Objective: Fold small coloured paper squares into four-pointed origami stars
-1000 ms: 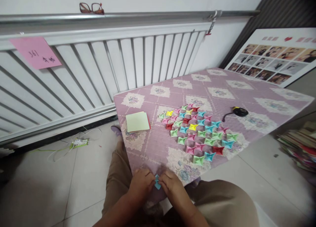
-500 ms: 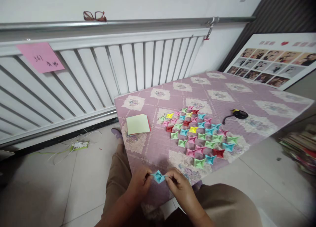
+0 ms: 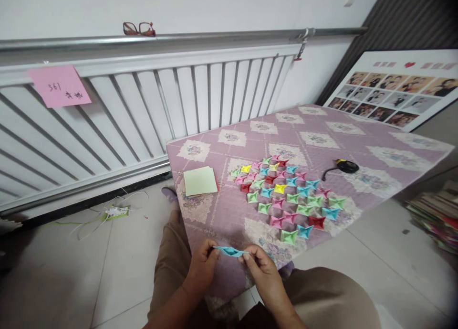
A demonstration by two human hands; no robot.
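Note:
A blue folded paper [image 3: 231, 251] is stretched between my two hands near the front edge of the table, long and narrow with a slit-like opening along its top. My left hand [image 3: 203, 267] pinches its left tip, and my right hand [image 3: 262, 270] pinches the right tip. Beyond my right hand, several small folded paper boats in green, pink, blue, red and yellow stand in slanting rows, among them a green one [image 3: 289, 237] and a red one [image 3: 317, 222]. A stack of square paper, pale green on top [image 3: 200, 181], lies at the left.
The table's floral cloth [image 3: 225, 209] runs back to a white radiator [image 3: 186, 100]. On the cloth at the right is a black object with a strap [image 3: 347, 166]. A photo board [image 3: 397, 92] leans behind. A power strip [image 3: 116, 211] lies on the floor.
The blue paper has been pulled wider and flatter between my hands, its middle now narrower. My hands have moved slightly apart and up a little.

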